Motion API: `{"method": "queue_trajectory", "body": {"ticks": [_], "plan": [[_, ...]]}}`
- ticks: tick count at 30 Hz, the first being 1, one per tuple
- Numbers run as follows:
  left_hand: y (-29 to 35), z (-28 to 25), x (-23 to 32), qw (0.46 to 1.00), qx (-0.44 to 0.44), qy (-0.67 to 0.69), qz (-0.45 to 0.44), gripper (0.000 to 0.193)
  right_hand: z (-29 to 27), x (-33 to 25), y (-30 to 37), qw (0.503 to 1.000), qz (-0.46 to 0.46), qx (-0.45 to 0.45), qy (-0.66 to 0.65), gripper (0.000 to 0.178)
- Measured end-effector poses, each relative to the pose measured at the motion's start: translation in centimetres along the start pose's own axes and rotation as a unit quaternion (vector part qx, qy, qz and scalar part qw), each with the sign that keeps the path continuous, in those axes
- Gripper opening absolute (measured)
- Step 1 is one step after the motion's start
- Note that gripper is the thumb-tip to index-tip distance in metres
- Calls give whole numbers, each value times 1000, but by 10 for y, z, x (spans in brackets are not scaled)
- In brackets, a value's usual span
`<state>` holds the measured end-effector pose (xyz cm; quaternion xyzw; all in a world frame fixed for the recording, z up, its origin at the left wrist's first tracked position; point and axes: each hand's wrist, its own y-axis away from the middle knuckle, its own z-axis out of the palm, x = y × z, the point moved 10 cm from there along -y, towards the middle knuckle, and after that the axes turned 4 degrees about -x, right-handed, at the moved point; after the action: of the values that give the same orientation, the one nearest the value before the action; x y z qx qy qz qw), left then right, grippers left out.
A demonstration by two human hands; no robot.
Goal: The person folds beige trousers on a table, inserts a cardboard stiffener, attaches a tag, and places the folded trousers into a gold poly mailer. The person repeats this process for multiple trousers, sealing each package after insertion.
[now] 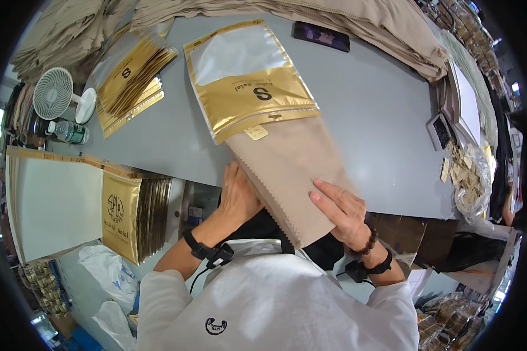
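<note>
A folded beige cloth (295, 169) with a zigzag-cut edge lies at the near side of the table, its near end reaching past the table edge toward me. Its far end meets the opening of a gold and clear zip bag (240, 76); a small yellow tag (256, 133) shows on the cloth beside the bag's mouth. My left hand (239, 190) grips the cloth's left edge, its fingertips partly hidden. On the right, my right hand (342, 213) holds the cloth with fingers on top and the thumb out of sight underneath.
A stack of gold bags (129, 76) fans out at the left, near a white fan (55, 93) and a water bottle (68, 131). An open box (58, 205) holds more gold bags. A phone (321, 37) lies at the back; a plastic bag of tags (467, 175) sits right.
</note>
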<state>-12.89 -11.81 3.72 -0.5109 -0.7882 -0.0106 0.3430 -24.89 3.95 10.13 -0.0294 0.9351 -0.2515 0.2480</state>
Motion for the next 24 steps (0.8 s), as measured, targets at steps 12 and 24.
{"method": "queue_trajectory", "body": {"ticks": [12,24], "plan": [[-64,5,-64,975,1,182,-126,24,19,6,-31,997,-7,-70,20,76],[-74,20,-36,995,-77,-56,-25,48,48,50,-88,990,117,-10,-76,85]]}}
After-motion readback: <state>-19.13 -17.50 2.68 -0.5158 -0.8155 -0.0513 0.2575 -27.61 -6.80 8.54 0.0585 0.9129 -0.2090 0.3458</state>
